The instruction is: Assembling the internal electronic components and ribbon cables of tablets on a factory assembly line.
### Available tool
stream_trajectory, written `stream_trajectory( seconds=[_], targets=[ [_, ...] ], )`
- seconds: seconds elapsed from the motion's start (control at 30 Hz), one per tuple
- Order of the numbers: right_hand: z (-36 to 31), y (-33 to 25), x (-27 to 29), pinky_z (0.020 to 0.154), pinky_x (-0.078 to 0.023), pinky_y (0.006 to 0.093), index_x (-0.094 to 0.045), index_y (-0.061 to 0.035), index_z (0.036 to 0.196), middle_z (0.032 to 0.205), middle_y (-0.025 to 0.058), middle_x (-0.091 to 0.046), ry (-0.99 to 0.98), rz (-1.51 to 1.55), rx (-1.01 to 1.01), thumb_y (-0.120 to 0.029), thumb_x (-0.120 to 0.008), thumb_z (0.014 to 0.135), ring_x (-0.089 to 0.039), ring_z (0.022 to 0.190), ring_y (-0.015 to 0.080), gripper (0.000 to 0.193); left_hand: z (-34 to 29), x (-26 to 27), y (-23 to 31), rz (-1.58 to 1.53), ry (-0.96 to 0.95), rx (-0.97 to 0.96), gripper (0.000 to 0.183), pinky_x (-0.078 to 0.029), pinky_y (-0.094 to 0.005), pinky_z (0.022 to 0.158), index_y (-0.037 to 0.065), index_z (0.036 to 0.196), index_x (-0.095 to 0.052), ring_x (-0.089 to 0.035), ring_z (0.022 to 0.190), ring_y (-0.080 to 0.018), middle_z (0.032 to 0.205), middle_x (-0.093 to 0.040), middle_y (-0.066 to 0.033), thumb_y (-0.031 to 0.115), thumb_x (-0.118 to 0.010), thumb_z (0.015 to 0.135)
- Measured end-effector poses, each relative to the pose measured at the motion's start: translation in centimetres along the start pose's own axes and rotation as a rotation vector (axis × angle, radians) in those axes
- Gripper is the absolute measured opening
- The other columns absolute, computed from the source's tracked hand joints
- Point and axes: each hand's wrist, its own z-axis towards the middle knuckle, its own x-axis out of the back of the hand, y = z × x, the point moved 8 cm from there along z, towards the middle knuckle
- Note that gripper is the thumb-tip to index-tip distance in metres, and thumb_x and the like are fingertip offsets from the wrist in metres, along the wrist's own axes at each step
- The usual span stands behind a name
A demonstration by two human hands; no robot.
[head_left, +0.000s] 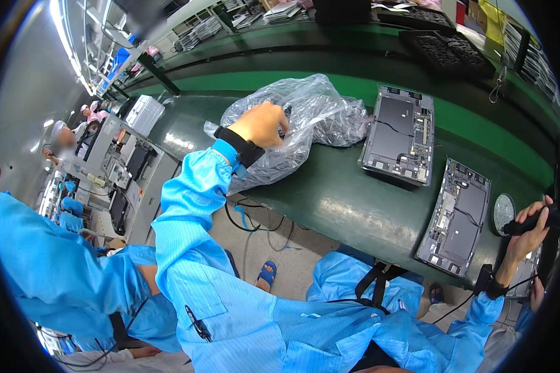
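My left hand [262, 126], with a black band at the wrist, is at a large clear plastic bag [292, 99] on the green bench. Its fingers are curled in among the folds, and small dark bits show by the fingertips; what they hold is hidden. At the far right my right hand [526, 231] is closed round a black electric screwdriver [544, 219], its narrow end over a round dish [503, 213] of small shiny pieces. Between my hands lie two opened laptop bases, one farther back [397, 127] and one nearer [460, 214], with batteries and boards bare.
Black trays [445, 50] with dark parts stand on the raised shelf behind. A co-worker's blue sleeve [62, 261] fills the left side, and another person's hand [537, 292] shows at the right rim. Cables [255, 224] hang below the bench's front edge.
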Motion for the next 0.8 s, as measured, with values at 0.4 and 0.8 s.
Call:
stream_trajectory(
  seconds=[0.4, 0.8],
  targets=[
    [-0.8, -1.4, -3.9, 0.051, -0.048, 0.0262, -0.048, 0.0001, 0.131, 0.080, 0.0056, -0.051, 0.014, 0.015, 0.033, -0.023, -0.049, 0.110, -0.053, 0.056, 0.0117, 0.032, -0.8, -2.5, 0.6, 0.178, 0.094, -0.007, 0.008, -0.051, -0.0547, 0.077, -0.003, 0.072, -0.065, -0.064, 0.089, -0.0482, 0.086, -0.067, -0.0280, -0.003, -0.062, 0.065],
    [-0.6, -0.6, -2.5, 0.048, -0.047, 0.0248, -0.051, -0.0016, 0.128, 0.077, 0.0041, -0.052, 0.016, 0.029, -0.004, -0.023, -0.052, 0.109, -0.053, 0.053, 0.0100, 0.029, -3.0, 2.6, 4.2, 0.215, 0.262, -0.193, 0.011, -0.048, -0.0452, 0.080, 0.001, 0.085, -0.077, -0.060, 0.090, -0.0365, 0.084, -0.065, -0.0157, 0.001, -0.070, 0.077]
  ],
)
